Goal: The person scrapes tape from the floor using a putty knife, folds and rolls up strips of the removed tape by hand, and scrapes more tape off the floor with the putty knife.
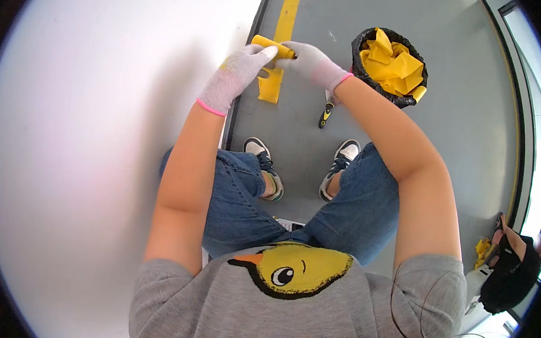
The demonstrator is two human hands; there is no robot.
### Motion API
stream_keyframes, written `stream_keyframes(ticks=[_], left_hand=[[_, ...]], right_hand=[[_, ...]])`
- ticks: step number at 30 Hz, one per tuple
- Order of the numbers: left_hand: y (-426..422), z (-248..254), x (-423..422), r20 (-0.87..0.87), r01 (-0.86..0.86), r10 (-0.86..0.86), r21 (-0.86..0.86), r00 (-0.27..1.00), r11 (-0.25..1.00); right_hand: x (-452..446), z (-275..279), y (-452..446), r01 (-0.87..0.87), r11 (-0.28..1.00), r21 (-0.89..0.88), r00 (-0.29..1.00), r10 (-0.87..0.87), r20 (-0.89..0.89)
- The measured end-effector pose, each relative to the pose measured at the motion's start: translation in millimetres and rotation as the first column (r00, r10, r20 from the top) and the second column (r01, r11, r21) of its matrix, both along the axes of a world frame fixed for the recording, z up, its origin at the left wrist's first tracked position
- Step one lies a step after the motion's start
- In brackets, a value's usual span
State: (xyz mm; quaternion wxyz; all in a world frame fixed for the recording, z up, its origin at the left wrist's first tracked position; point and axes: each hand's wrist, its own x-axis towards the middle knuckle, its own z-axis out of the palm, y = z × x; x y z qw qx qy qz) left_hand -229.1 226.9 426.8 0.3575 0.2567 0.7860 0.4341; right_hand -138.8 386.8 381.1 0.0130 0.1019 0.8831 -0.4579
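Observation:
Both hands wear pale gloves with pink cuffs and meet above the floor beside the white wall. Between them is a rolled piece of yellow tape (pixel 270 46). My left hand (pixel 244 70) is closed on the roll's left part, thumb on top. My right hand (pixel 308 61) has its fingers closed round the right end. Below the hands, a strip of yellow floor tape (pixel 269 87) with a ragged edge lies on the grey floor. A scraper with a black and yellow handle (pixel 326 115) lies under my right wrist.
A black-lined bin (pixel 358 58) full of crumpled yellow tape stands at the right. The white wall (pixel 99 127) runs along the left. Yellow line (pixel 289 12) continues ahead. Another person in black (pixel 511 277) is at the far right.

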Motion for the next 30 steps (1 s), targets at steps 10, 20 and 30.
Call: stream_keyframes(ticks=[10,20,30], left_hand=[[-6.2,-18.2,-24.2,-0.442,0.245,-0.203,0.038,0.874,0.969],[-1.2,-22.2,-28.3,-0.469,0.144,-0.145,-0.037,0.871,0.989],[14.4,-45.0,-20.9,0.119,-0.191,0.153,0.458,0.981,0.868]], right_hand=[[-7.6,-27.4,5.2,-0.015,0.778,-0.628,0.993,0.083,0.08],[-2.2,-16.3,-25.1,-0.026,0.975,-0.223,0.998,0.014,-0.057],[-8.9,-38.3,-9.8,0.091,0.925,-0.369,0.994,-0.106,-0.022]])
